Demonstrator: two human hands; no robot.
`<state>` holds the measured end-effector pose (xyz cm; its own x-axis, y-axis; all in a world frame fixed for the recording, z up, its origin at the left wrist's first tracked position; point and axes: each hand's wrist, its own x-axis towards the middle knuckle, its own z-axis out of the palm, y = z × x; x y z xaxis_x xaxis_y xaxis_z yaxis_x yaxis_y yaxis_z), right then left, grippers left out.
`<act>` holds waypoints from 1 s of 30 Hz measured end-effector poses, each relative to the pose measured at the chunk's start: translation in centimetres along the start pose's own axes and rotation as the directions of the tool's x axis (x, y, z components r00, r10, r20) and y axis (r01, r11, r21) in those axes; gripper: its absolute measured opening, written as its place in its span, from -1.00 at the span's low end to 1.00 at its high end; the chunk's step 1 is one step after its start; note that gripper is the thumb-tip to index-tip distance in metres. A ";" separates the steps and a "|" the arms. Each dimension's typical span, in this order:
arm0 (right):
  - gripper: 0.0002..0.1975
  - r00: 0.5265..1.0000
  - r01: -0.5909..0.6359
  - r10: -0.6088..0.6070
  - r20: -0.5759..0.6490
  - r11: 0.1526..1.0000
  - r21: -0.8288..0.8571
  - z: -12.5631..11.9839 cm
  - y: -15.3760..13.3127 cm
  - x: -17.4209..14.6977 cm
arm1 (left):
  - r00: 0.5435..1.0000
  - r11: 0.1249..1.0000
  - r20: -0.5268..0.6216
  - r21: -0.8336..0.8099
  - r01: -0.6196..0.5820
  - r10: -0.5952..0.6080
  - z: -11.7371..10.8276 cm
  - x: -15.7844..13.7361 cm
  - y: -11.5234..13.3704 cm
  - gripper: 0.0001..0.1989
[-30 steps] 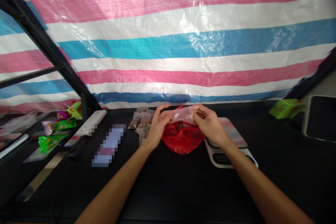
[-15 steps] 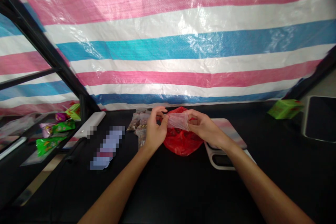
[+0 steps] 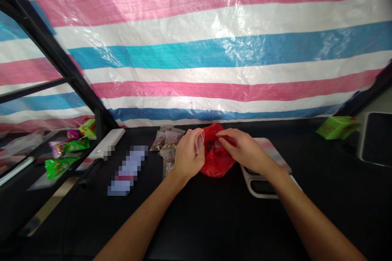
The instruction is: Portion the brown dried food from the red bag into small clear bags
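Note:
My left hand (image 3: 189,154) is closed around a small clear plastic bag (image 3: 199,142), whose mouth gapes toward the right. Just right of it sits a red plastic bag (image 3: 216,166), spread open with small dark pieces in it. Over the red bag's right side reaches my right hand (image 3: 240,144), fingertips slightly apart above the dark contents, with nothing visible between them. Several filled clear bags (image 3: 168,140) lie left of my left hand, partly hidden by it. A kitchen scale (image 3: 269,153) stands behind my right wrist, partly covered by it.
A pixelated flat item (image 3: 128,171) and a white oblong device (image 3: 112,140) lie to the left. Green and purple packets (image 3: 65,151) rest farther left, past a black frame post (image 3: 98,120). On the right are a green box (image 3: 337,127) and a dark-screened device (image 3: 378,138).
My right hand has let go of the clear bag and moved over the red bag. The clear bag, earlier stretched between both hands, is now in my left hand alone with its mouth open.

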<state>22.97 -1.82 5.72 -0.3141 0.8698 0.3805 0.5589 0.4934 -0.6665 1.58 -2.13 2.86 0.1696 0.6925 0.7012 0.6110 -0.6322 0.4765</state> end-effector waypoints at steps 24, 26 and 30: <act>-0.69 0.950 -0.155 0.296 0.095 0.716 -0.680 1.8 -0.6 -0.8 | 0.937 0.826 0.090 0.506 0.249 -0.338 -0.3 -0.6 3.3 -0.73; -0.71 0.941 -0.181 0.328 0.080 0.690 -0.701 2.1 -0.9 -0.8 | 0.886 0.838 0.178 0.445 0.315 -0.428 0.0 -1.3 4.3 -0.68; -0.74 0.921 -0.228 0.383 0.067 0.671 -0.706 2.4 -1.7 -0.6 | 0.835 0.886 0.302 0.090 0.455 -0.460 1.5 -2.4 4.4 -0.80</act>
<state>20.39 -3.21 5.08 -0.1266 0.9906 0.0521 0.9881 0.1306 -0.0815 5.00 -6.06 2.50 0.0939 0.9739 0.2067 0.6877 -0.2135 0.6938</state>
